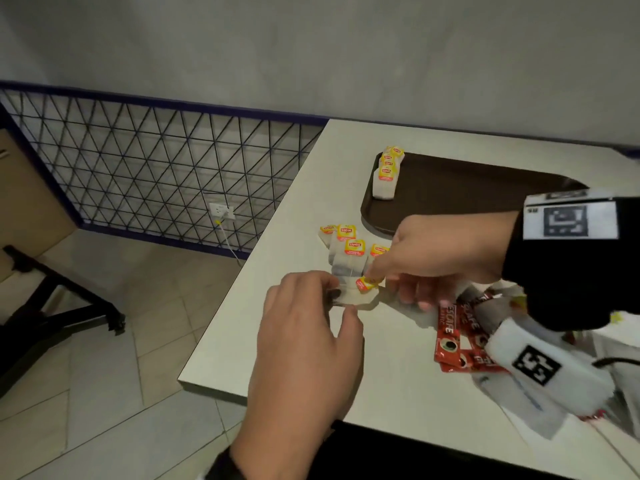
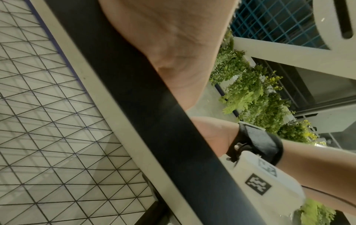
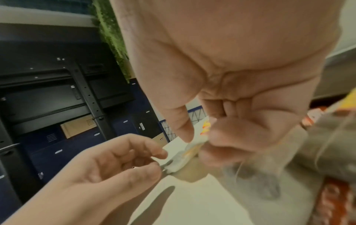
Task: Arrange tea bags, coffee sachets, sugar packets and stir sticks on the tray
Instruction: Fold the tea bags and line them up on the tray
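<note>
Left hand point(image 1: 304, 327): pinches the white tea bag point(image 1: 353, 296) at its left edge.
Tea bag: held just above the surface point(image 1: 388, 382), near loose tea bags point(image 1: 349, 251).
Right hand point(image 1: 440, 251): pinches its yellow tag point(image 1: 366, 283).
Tray point(image 1: 478, 188): behind, stacked tea bags point(image 1: 386, 174) in its left corner.
Coffee sachets point(image 1: 453, 337): right, on the surface.

Office or break area: white table point(image 1: 398, 382), mesh partition point(image 1: 156, 168), blue lockers point(image 3: 57, 146), wall-mounted screen back point(image 3: 57, 85).

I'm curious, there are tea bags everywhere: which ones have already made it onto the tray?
Only the small stack of tea bags at the brown tray's far left corner. The other cluster lies on the table.
</note>
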`<state>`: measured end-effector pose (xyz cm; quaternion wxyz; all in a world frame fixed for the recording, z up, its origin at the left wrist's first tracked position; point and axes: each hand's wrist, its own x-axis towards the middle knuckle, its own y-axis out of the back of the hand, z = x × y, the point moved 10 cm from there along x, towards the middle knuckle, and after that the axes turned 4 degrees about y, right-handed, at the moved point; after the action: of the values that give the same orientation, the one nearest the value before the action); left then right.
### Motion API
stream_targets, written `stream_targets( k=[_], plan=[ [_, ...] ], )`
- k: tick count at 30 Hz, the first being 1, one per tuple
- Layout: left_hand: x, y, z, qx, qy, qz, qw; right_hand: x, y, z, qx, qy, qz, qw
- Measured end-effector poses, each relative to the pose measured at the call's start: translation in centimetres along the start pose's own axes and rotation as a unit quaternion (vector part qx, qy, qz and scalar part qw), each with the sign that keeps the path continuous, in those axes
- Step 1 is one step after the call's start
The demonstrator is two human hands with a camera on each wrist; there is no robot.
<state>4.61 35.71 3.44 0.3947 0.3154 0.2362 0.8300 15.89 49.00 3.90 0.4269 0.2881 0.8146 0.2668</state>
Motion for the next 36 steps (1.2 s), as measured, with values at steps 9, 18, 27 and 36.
stream_targets(
  k=[9,18,27,36],
  plan=[
    [-0.3,0.2,0.7,-0.015,-0.005,-0.025,1.0,-2.0,-0.3,-2.0,0.055,0.105,0.063,0.991],
    [-0.6,-0.6,0.5,-0.252,0.014,-0.138,0.958,-7.7,-1.4,-4.7,0.017,0.297,0.043,0.954],
    [-0.4,-0.2,0.2,-0.434,0.054,-0.173,0.883,-7.5,-0.2,-4.0,0.169,0.306,0.102,0.931],
    [-0.4,-0.3,-0.2,-0.415,0.05,-0.201,0.886,-8.3,0.2,-4.1,0.153,0.33,0.119,0.924]
  ],
)
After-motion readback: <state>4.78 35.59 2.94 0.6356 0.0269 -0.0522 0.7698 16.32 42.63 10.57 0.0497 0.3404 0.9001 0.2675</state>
